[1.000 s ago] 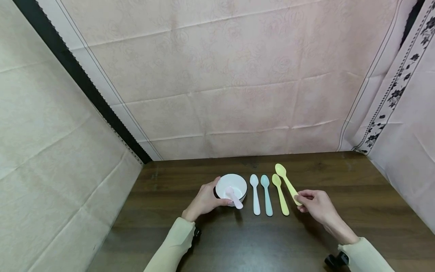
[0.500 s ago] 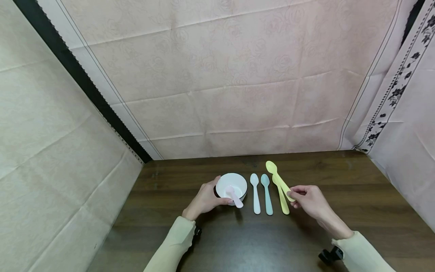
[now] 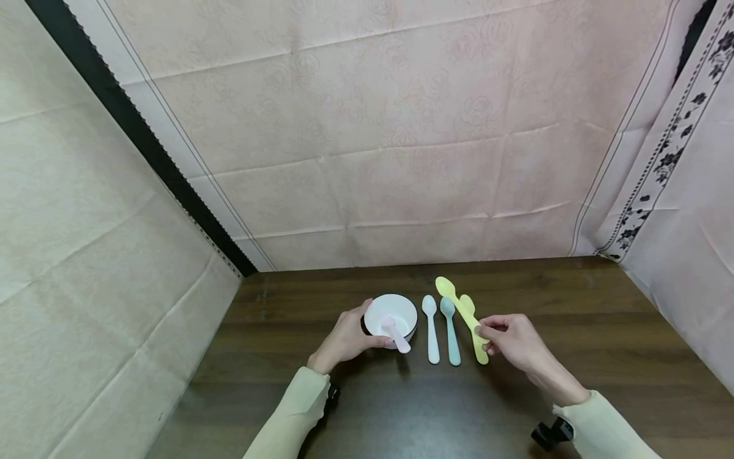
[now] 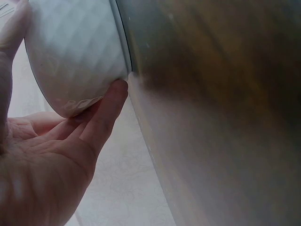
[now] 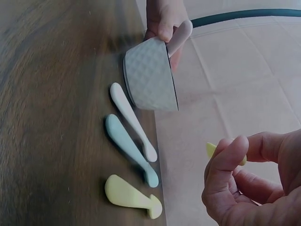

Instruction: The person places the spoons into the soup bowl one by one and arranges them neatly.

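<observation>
Surface: a dark wooden table [image 3: 573, 331], grain running across, is seen under all the things.
Bowl: a white bowl [image 3: 390, 313] is stood on the table, against the fingers [image 3: 350, 328] of the left hand.
White spoon: a white spoon [image 3: 430, 330] is laid just beside the bowl.
Blue spoon: a light blue spoon [image 3: 450, 331] is laid between the white spoon and the right fingertips [image 3: 483, 330].
Yellow spoon: a yellow spoon [image 5: 131, 197] is laid flat, partly beneath those fingertips.

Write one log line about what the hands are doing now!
left hand: holds white bowl | right hand: pinches yellow spoon, lifted | pink spoon: in bowl
</observation>
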Tool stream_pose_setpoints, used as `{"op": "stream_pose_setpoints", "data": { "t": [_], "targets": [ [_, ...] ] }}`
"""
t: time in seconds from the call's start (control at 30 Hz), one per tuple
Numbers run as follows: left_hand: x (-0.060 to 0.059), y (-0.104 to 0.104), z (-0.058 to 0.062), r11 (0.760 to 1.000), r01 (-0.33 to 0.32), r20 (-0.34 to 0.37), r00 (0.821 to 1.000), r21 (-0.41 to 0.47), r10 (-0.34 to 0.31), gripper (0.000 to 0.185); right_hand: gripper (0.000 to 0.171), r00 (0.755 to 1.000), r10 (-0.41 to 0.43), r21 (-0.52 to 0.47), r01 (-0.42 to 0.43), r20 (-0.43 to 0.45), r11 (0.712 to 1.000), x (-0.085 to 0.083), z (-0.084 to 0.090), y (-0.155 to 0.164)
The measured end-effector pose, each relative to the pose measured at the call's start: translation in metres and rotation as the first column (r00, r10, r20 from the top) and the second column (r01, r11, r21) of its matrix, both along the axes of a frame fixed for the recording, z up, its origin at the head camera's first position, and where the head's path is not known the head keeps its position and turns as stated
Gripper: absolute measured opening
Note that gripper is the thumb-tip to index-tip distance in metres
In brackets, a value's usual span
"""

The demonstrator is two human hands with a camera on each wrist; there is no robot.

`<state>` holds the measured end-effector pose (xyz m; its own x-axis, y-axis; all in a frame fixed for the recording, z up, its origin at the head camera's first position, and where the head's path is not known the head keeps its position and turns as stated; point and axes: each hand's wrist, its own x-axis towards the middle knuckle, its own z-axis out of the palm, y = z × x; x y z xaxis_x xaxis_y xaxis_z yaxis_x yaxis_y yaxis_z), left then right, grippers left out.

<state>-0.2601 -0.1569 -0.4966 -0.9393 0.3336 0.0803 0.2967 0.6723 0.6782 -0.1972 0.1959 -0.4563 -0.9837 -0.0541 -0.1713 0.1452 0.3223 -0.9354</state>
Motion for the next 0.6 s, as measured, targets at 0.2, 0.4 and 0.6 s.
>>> {"op": "stream_pose_setpoints", "data": {
  "t": [0.2, 0.4, 0.6],
  "targets": [
    [0.0, 0.0, 0.001, 1.0, 0.009, -0.008, 1.0, 0.007, -0.009, 0.108, 0.033, 1.0, 0.011, -0.011, -0.011, -0.012, 1.0, 0.001, 0.002, -0.006],
    [0.0, 0.001, 0.0, 1.0, 0.006, 0.015, 1.0, 0.02, -0.006, 0.108, 0.03, 1.0, 0.027, 0.006, -0.027, -0.011, 1.0, 0.003, 0.004, -0.011],
    [0.0, -0.001, -0.001, 1.0, 0.006, 0.011, 1.0, 0.025, -0.006, 0.108, 0.028, 0.999, 0.041, -0.027, -0.041, 0.012, 0.999, 0.001, 0.002, -0.016]
  ]
}}
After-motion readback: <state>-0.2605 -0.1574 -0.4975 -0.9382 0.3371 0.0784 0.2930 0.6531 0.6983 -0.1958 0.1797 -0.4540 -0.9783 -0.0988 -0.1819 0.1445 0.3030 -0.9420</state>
